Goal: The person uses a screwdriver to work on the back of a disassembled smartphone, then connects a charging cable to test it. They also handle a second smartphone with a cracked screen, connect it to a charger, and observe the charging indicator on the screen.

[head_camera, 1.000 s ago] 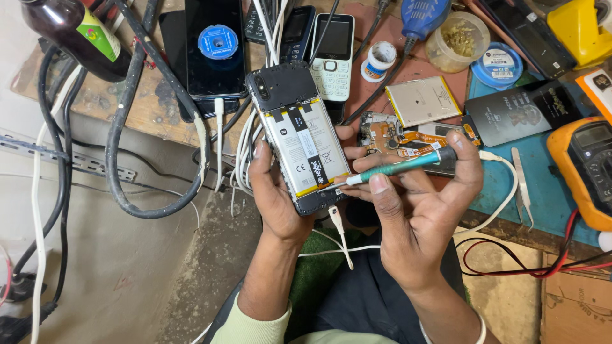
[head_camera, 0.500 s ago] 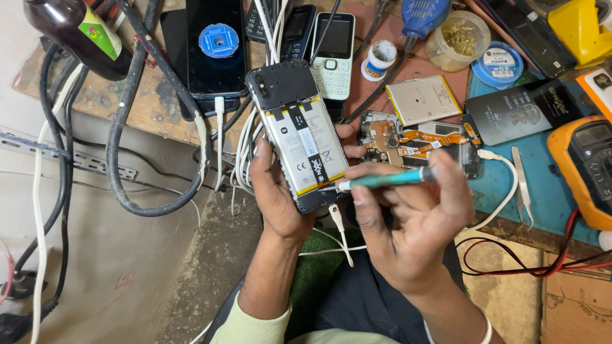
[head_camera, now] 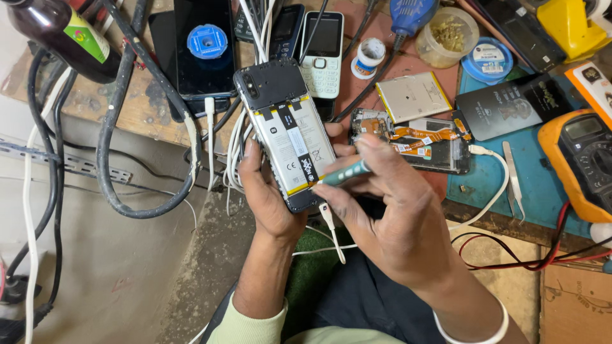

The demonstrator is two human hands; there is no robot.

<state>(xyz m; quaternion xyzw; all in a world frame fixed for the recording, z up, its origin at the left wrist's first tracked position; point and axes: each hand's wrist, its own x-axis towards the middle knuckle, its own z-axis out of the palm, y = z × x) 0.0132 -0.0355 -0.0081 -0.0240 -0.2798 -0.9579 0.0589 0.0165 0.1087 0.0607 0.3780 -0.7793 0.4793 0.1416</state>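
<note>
Cluttered and scuffed, the wooden workbench [head_camera: 95, 105] fills the top of my view, with a concrete floor below it. My left hand [head_camera: 271, 191] is closed around an opened phone [head_camera: 287, 130], held just off the bench edge with its back cover off and its pale battery facing up; the fingers wrap the left edge and the thumb side props the lower right corner. My right hand [head_camera: 398, 216] is pinched shut on a thin teal screwdriver [head_camera: 341, 174], whose tip meets the phone's lower right edge. The two hands sit close together, nearly touching at the phone. I judge the phone light and stiff but fragile with its insides bare, so the side rails are the safe place to hold, never the battery or the thin ribbon strips. A white cable [head_camera: 331, 223] dangles just under the phone. Just beyond my right hand lies a second stripped phone [head_camera: 414, 140] with orange ribbon strips, and behind it a loose silver battery [head_camera: 414, 95]. Farther right sit a blue mat [head_camera: 542, 191], tweezers [head_camera: 513, 175] and an orange meter [head_camera: 586, 159]. At the top stand a white keypad phone [head_camera: 322, 54], a black phone with a blue disc [head_camera: 204, 44], and a brown bottle [head_camera: 57, 38] at far left. Thick black cables [head_camera: 115, 159] loop over the bench edge.
</note>
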